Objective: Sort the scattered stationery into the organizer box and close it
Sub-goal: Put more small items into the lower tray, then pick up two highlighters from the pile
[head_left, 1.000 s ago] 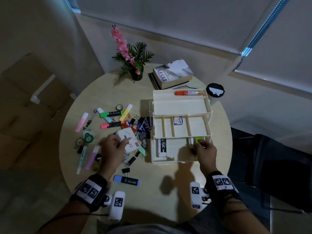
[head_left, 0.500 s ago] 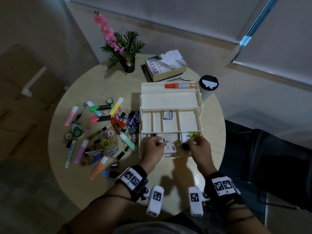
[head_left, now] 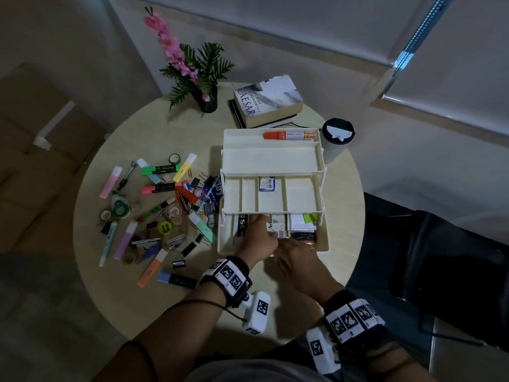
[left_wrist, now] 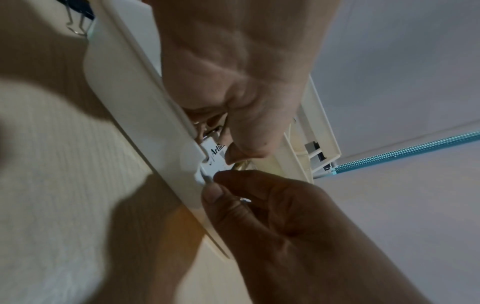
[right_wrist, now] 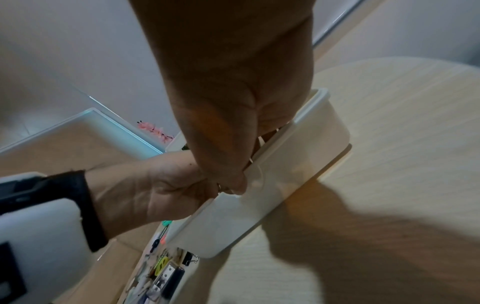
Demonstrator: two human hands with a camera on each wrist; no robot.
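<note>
The cream organizer box (head_left: 272, 157) stands open on the round table, its tiers fanned out. An orange marker (head_left: 286, 135) lies in the top tray and a small pack (head_left: 266, 184) in the divided middle tray. My left hand (head_left: 261, 238) reaches into the bottom compartment and holds a white Artline packet (head_left: 275, 226) there. In the left wrist view its thumb presses on the packet (left_wrist: 217, 153), and my right hand (left_wrist: 210, 183) pinches the packet's near edge at the box's front wall (left_wrist: 135, 86). Scattered highlighters, tape rolls and clips (head_left: 165, 210) lie left of the box.
A stack of books (head_left: 267, 102) and a potted pink flower (head_left: 192, 75) stand at the table's back. A cup with a black lid (head_left: 337, 139) sits by the box's back right corner. A dark seat (head_left: 440, 257) is to the right of the table.
My left hand carried the white packet from the pile rightward into the box's bottom compartment. My right hand shifted left from the green notes to the packet's near edge.
</note>
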